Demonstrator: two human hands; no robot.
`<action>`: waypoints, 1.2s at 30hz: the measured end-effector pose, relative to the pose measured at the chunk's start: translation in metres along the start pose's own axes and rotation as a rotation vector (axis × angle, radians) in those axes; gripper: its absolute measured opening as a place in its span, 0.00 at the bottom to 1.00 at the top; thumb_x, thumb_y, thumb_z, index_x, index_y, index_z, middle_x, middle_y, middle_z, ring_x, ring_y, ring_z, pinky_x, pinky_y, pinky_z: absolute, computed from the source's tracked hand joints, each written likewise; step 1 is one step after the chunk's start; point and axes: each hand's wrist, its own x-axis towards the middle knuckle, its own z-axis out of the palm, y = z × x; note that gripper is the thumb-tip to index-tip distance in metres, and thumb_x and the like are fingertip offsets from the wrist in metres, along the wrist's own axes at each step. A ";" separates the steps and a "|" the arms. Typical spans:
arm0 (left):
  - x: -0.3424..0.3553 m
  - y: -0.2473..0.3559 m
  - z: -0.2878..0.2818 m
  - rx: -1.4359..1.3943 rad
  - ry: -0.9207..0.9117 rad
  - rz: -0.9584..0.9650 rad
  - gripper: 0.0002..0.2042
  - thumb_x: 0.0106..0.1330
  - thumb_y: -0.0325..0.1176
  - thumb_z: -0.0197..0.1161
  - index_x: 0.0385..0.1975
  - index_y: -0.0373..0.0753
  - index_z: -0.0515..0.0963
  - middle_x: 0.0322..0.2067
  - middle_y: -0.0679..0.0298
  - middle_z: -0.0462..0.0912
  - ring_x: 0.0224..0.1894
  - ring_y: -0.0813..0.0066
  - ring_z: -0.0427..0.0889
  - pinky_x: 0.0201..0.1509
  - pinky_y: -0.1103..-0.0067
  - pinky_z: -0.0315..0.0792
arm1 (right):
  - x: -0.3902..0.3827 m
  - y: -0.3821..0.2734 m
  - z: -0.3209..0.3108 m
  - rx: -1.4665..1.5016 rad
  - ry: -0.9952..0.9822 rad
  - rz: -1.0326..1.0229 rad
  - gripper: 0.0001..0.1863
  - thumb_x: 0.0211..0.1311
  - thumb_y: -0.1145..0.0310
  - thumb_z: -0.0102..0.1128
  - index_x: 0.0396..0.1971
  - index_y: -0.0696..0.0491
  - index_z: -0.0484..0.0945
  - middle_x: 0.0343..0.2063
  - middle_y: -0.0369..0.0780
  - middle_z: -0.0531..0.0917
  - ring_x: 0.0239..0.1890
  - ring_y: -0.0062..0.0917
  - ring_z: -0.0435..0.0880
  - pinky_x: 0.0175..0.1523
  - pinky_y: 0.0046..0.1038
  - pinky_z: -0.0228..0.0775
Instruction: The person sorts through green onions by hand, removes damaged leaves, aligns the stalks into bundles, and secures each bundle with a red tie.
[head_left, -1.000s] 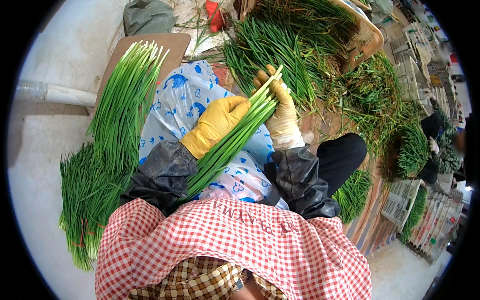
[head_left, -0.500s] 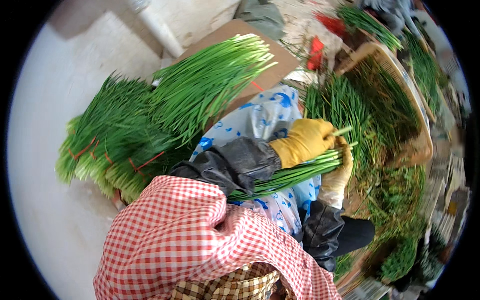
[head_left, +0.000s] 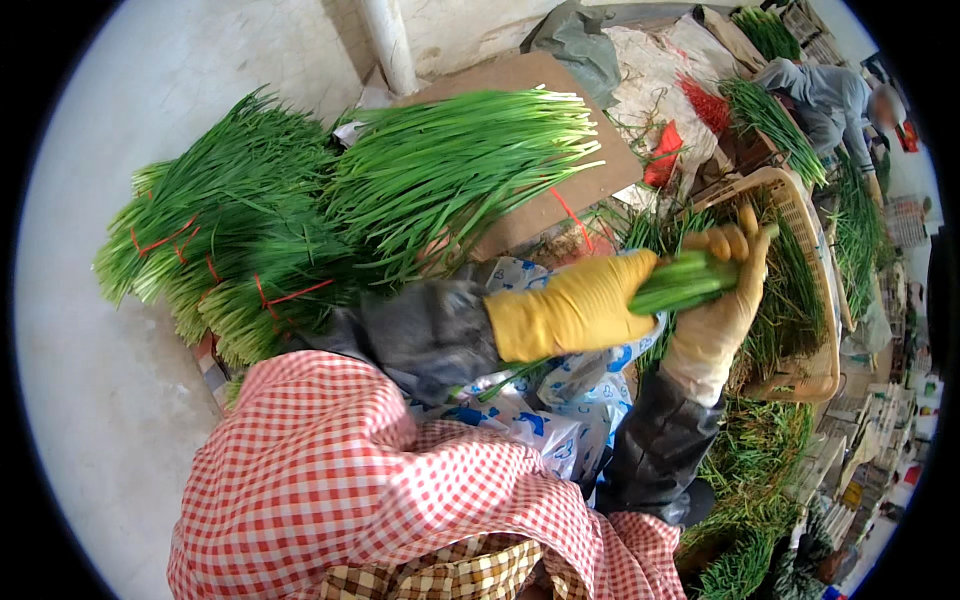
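A: What's closest to the camera?

B: A red-and-white checked cloth over the person's shoulders and chest, then the dark sleeves, then the hands.

A: And what are the fingers doing?

B: The left hand, in a yellow glove, is closed around a bundle of green stalks. The right hand, in a paler glove, curls about the bundle's right end. With the motion blur, I can't tell whether those fingers press on it or only cup it.

A: How does it lie between them?

B: Crosswise, rising a little toward the right. It comes out of the left fist past the thumb and enters the right hand from its left side, so only a short stretch shows in the gap. The right hand is nearer that end.

A: What's covered?

B: The right end's tips, behind the curled fingers, and much of the rest under the left glove and forearm. Some loose leaves peek out below that arm; their other ends are hidden.

A: Further out?

B: Blue-printed plastic under the arms; past the left arm, a brown board bearing cut stalks, with red-banded bunches to their left. Beyond the right hand stands a tan basket of darker greens. Farthest, a co-worker in grey bends down, too small to read clearly.
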 end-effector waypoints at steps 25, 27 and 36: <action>0.051 -0.227 -0.150 0.528 0.597 -0.544 0.25 0.56 0.42 0.60 0.52 0.41 0.66 0.36 0.46 0.80 0.40 0.45 0.78 0.45 0.61 0.71 | 0.132 0.232 -0.081 -1.554 0.206 0.100 0.13 0.53 0.58 0.55 0.31 0.50 0.82 0.29 0.48 0.82 0.35 0.43 0.82 0.42 0.36 0.72; 0.048 -0.224 -0.152 0.554 0.625 -0.543 0.24 0.56 0.42 0.60 0.52 0.41 0.66 0.36 0.45 0.80 0.39 0.45 0.78 0.45 0.61 0.71 | 0.115 0.240 -0.060 -1.415 0.173 0.154 0.12 0.53 0.60 0.55 0.27 0.53 0.80 0.27 0.49 0.82 0.31 0.41 0.82 0.40 0.35 0.73; 0.055 -0.176 -0.182 0.464 0.440 -0.416 0.25 0.55 0.38 0.61 0.54 0.38 0.68 0.40 0.47 0.80 0.45 0.51 0.78 0.50 0.68 0.71 | 0.034 0.206 -0.058 -0.804 -0.691 1.206 0.11 0.58 0.67 0.59 0.35 0.58 0.79 0.22 0.39 0.81 0.19 0.19 0.76 0.23 0.21 0.68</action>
